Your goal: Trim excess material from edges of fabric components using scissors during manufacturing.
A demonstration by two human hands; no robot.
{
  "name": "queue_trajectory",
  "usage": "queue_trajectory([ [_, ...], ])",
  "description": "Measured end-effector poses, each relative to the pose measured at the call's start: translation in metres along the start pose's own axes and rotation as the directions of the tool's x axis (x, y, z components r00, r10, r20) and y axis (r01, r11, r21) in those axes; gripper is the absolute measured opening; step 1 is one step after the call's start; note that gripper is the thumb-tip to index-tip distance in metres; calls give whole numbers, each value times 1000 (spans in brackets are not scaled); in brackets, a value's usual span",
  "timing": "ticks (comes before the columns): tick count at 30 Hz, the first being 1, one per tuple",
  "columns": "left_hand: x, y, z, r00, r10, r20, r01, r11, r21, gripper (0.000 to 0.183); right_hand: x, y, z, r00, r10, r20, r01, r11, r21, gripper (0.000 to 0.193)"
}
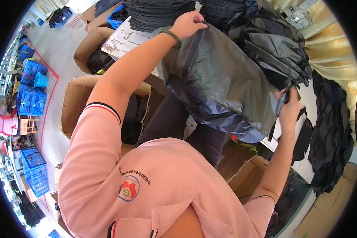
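A large sheet of thin, shiny grey fabric [222,67] hangs stretched between my two hands above my lap. Its lower folds look bluish, and a darker seam or strip runs down near its left end. My left hand [187,24] pinches the upper left corner, fingers closed on the edge. At the other end, my right hand [290,108] is closed round the fabric's right edge, where a dark strip shows beside the fingers. Just behind the sheet lies a heap of crumpled black and grey fabric pieces [273,51].
A tall stack of flat black pieces [160,14] stands on the worn white table [127,37]. Open cardboard boxes [77,101] sit at my left, and another box [250,178] at lower right. Black fabric [331,131] drapes at far right, near a pale curtain [333,51]. Blue crates [31,99] line the left.
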State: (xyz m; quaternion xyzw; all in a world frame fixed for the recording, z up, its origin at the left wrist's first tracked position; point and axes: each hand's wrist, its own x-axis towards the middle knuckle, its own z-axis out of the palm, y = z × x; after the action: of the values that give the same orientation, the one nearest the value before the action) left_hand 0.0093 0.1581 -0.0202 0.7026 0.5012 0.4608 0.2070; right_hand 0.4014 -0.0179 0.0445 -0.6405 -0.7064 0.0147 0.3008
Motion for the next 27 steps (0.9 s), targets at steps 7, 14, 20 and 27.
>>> queue_trajectory([
  [7,-63,35,-5,904,397,158,-424,878,223,23,-98,32,29,952,110,285,-177,959,220,34],
  [14,-149,66,11,719,542,435,-604,797,3,36,-117,32,44,963,44,266,-78,990,121,37],
  [20,-165,57,38,757,308,576,-527,809,261,47,-120,24,42,964,31,265,-52,996,72,42],
  [27,-134,37,-87,965,77,252,-113,985,134,38,-106,47,30,950,239,203,-289,919,268,34],
])
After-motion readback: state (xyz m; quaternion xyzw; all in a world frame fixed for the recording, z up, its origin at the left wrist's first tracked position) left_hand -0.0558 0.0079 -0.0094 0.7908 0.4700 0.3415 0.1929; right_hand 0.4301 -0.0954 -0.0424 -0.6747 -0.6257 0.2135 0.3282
